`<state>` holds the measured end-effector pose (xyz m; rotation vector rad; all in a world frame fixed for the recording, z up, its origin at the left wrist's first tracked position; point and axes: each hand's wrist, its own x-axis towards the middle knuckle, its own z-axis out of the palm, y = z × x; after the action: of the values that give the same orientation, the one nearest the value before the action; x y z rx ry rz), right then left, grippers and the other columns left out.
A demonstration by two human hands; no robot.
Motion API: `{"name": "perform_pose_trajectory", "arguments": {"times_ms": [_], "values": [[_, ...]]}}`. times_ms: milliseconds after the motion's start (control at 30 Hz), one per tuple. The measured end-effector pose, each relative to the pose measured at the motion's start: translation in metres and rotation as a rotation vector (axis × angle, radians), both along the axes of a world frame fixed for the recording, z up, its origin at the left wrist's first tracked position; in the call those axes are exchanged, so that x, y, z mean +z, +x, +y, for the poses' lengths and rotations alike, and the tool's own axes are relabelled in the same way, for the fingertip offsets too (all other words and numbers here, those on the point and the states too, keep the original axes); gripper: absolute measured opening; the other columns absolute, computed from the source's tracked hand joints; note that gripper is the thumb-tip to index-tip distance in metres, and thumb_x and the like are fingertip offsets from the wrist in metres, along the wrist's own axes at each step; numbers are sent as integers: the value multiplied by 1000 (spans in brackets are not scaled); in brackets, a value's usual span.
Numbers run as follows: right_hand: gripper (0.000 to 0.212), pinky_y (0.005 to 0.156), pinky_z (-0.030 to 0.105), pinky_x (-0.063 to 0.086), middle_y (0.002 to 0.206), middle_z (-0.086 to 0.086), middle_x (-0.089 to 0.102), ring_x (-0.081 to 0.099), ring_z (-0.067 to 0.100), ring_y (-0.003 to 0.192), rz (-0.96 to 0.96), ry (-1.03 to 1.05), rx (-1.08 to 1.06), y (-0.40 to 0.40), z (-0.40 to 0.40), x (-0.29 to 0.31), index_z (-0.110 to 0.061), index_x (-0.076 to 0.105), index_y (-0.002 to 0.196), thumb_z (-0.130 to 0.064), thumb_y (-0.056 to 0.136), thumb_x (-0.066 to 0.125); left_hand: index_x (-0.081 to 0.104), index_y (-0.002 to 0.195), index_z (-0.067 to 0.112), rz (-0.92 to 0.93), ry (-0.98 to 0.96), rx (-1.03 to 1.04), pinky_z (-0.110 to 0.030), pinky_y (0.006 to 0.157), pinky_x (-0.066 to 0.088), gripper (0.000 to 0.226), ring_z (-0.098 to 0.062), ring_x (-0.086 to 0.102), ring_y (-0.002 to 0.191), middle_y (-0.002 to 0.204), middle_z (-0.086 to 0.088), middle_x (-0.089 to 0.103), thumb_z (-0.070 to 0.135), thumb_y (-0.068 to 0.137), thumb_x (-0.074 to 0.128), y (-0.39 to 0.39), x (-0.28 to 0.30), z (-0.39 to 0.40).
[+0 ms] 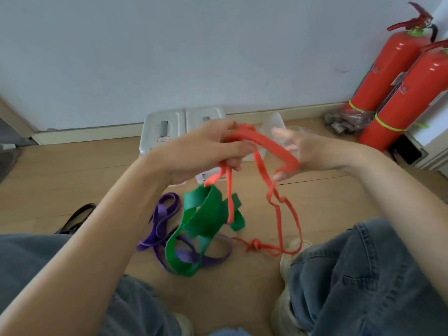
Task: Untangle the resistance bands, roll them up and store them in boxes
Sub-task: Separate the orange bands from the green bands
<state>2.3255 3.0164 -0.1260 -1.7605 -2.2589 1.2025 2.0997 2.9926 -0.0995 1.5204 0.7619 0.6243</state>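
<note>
Denim-clad knees frame the near edge, and between them on the wooden floor (315,190) lies the rest of the tangle: the purple band (160,221) flat in loops, the green band (203,226) heaped over it and partly lifted. The red band (274,146) runs from a small knot (254,244) near the floor, up through the green folds, to both raised hands. The left hand (206,151) has its fingers curled round a bunch of red strands; the right hand (303,151) is blurred, its upper fingers look spread, and the lower ones seem to pinch the band's far bend, though I cannot be sure. Beyond the hands stand white storage boxes (162,132) against the wall, with two fire extinguishers (388,69) far right.

The step in hand looks like freeing red from green. It is best done with the band slack: pulling would likely tighten the knot. Feeding the red loop back through the green fold seems wiser.
</note>
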Motion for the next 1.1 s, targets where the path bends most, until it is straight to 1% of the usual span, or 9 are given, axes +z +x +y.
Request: {"name": "perform_pose_trajectory", "arguments": {"times_ms": [100,233,400,500,600,700,800,967,1100], "values": [[71,101,18,40,128,-27,52,47,-6,120,345,-111,205,-8,-11,5,-46,50,124,-41,61,82,50,93,4,89,84,-60,-13,56,45,15,-2,43,55,62,9,42,-8,85,55,12,2,-5],[13,65,21,49,59,4,59,60,18,57,559,-191,97,-17,-17,1,-18,70,73,-30,70,73,52,93,7,175,-7,76,-14,59,47,21,-6,52,63,71,6,54,-11,84,52,6,-28,6],[23,60,22,45,50,-9,27,29,11,45,1053,-227,-70,-14,-9,4,-23,57,58,-33,75,68,59,103,12,369,47,-123,-34,96,47,12,-19,62,101,104,-4,66,11,92,55,20,-103,-4],[23,67,26,47,48,-9,30,33,11,48,1162,-150,-172,-12,-5,4,-23,58,57,-34,75,68,58,108,6,466,105,-127,-44,98,44,18,-25,60,103,106,-12,64,14,92,55,18,-135,-8],[27,74,27,49,51,-7,29,37,12,50,1233,-138,-219,-9,-4,4,-20,52,57,-34,77,64,48,118,30,395,-10,-90,-31,93,48,39,-13,60,99,102,6,61,29,84,67,11,-135,1],[28,83,29,50,52,-6,32,44,13,54,1279,-168,-148,-15,-5,3,-18,51,59,-30,84,58,45,125,41,330,-74,-74,-15,85,47,47,-7,57,106,110,19,54,32,84,66,20,-131,-4],[29,89,32,50,50,-4,35,50,14,56,1320,-135,-190,-21,-5,0,-15,51,59,-25,86,56,60,113,26,250,-107,-38,-28,95,48,26,-16,60,109,112,6,65,20,88,63,31,-140,-15],[38,87,31,50,45,-4,35,50,15,52,1338,10,-348,-5,0,8,-14,49,55,-20,92,51,65,102,18,149,-139,70,-20,79,50,16,-8,65,83,92,8,72,14,93,52,14,-122,-2],[28,72,27,55,44,-4,46,52,17,47,694,-17,-187,20,-1,21,-16,62,64,-39,78,69,55,87,17,9,-168,396,-17,62,49,14,-7,62,67,83,3,73,13,97,45,-10,-86,22]]}}
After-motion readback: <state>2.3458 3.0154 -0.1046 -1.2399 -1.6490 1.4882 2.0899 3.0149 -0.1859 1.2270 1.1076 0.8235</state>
